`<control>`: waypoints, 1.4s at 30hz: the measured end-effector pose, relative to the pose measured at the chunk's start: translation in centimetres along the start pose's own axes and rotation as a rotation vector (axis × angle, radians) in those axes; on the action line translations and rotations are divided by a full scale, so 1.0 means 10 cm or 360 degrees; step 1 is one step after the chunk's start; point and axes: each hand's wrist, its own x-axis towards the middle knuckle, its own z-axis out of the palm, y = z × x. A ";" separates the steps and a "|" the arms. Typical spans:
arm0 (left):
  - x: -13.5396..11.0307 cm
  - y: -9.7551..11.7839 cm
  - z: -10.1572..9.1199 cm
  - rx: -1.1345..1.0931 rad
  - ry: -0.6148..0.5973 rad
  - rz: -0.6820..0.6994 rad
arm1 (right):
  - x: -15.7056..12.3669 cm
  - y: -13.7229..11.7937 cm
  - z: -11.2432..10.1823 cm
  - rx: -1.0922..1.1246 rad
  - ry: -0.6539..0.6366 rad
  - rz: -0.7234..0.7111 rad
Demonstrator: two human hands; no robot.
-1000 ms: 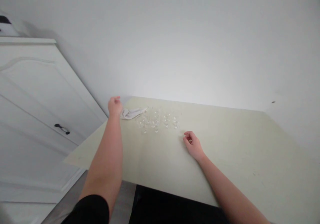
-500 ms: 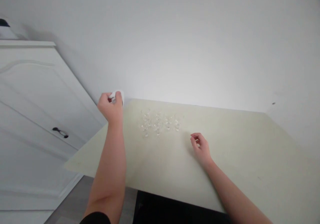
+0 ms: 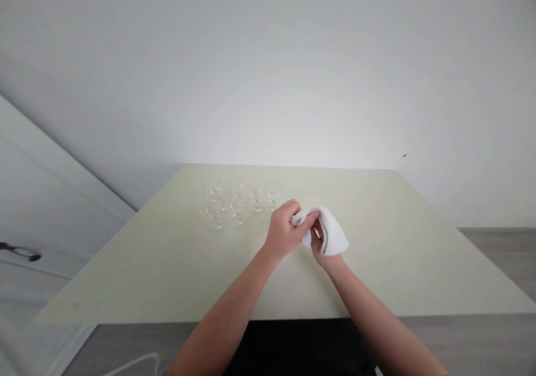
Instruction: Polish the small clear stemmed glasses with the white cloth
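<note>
My left hand is closed on a white cloth, its thumb stretched along the folded edge. The cloth hangs over my right hand, which is just to the right and touches it. My right fingers are curled, and the cloth hides most of them. Whether something else is in that hand cannot be made out. Left of both hands, several small clear stemmed glasses stand grouped on the pale table.
A white wall runs behind the table's far edge. On the left is a white cabinet with a dark handle. Grey floor shows past the table's right edge.
My left hand has come from the far left with the cloth to my right hand. The cloth now hangs spread over the right hand. The view has turned to the right.
</note>
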 end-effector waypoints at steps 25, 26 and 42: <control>-0.04 -0.84 0.22 -0.0341 0.0138 -0.0330 | 0.13 0.25 -0.09 -0.0675 -0.0897 -0.0718; -0.06 -0.84 0.22 -0.0334 0.0130 -0.0300 | 0.15 0.29 -0.04 -0.0691 -0.0865 -0.0549; -0.28 -0.68 0.34 -0.0364 -0.0322 0.0148 | 0.15 0.59 0.00 0.0019 -0.0729 0.0017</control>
